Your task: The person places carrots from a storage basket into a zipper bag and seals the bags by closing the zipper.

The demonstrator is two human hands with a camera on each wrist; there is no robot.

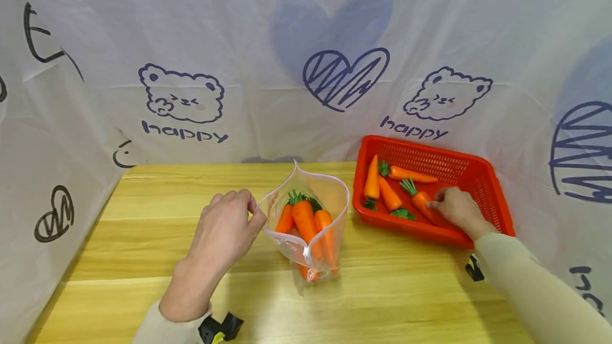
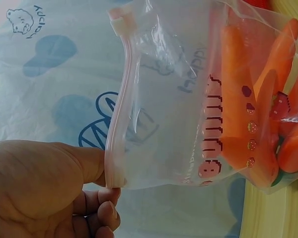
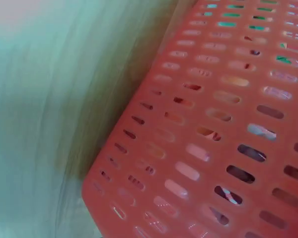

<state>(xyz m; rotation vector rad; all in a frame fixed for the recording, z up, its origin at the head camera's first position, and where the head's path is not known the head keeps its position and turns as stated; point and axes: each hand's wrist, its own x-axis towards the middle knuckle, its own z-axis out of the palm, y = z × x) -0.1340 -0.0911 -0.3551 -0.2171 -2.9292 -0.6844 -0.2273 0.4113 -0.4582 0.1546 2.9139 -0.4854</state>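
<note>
Orange carrot (image 1: 421, 200) in the red basket (image 1: 425, 154): right hand (image 1: 456, 207) pinches its body; likely light, stiff, smooth, so grip mid-body, not greens (image 1: 408, 187). Left hand (image 1: 224, 227) pinches clear bag (image 1: 289, 248) at its zip rim (image 2: 120, 114); film looks limp, slippery.

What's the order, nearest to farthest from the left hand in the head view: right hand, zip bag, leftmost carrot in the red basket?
1. Zip bag: touching, its edge pinched in the left hand.
2. Leftmost carrot: right of the bag, at the left end of the red basket.
3. Right hand: farther right, reaching into the basket.
</note>
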